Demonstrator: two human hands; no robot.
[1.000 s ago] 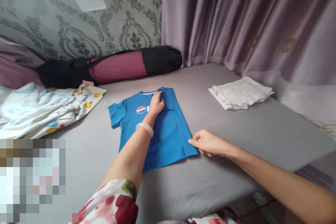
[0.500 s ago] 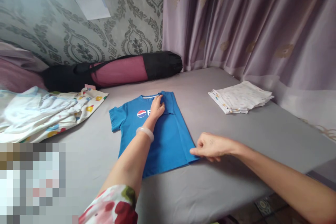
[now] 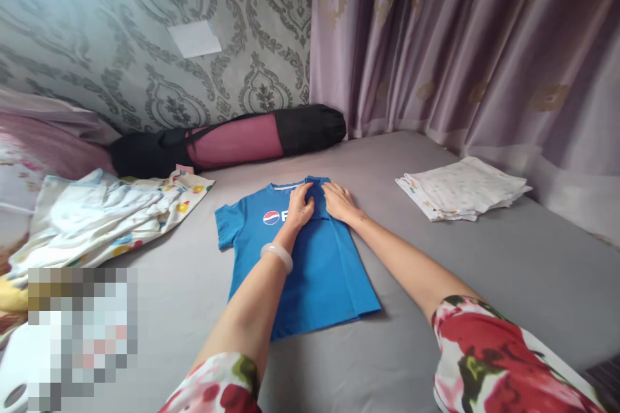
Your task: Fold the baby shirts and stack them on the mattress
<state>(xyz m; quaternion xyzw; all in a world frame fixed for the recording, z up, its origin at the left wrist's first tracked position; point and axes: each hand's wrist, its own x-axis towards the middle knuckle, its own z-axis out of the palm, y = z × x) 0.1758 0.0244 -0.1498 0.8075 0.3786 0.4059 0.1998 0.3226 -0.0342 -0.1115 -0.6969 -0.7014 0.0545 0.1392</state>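
Note:
A blue T-shirt (image 3: 310, 277) lies front side up on the grey bed sheet, a round red, white and blue logo on its chest. Its right side is folded inward in a long strip, with that sleeve laid over the shirt. My left hand (image 3: 300, 206) rests on the cloth just below the collar, fingers extended, covering part of the lettering. On the folded sleeve near the shoulder lies my right hand (image 3: 339, 201), its fingers stretched out flat. The other sleeve (image 3: 230, 224) sticks out to the left.
A stack of folded white cloths (image 3: 465, 188) sits to the right by the curtain (image 3: 436, 45). Loose patterned clothes (image 3: 111, 213) are heaped at left. Along the wall lies a long black and maroon bag (image 3: 237, 139). The lower left corner is pixelated.
My right hand has moved from the shirt's lower right corner up to the folded shoulder. My left hand stays near the collar. The view has shifted slightly.

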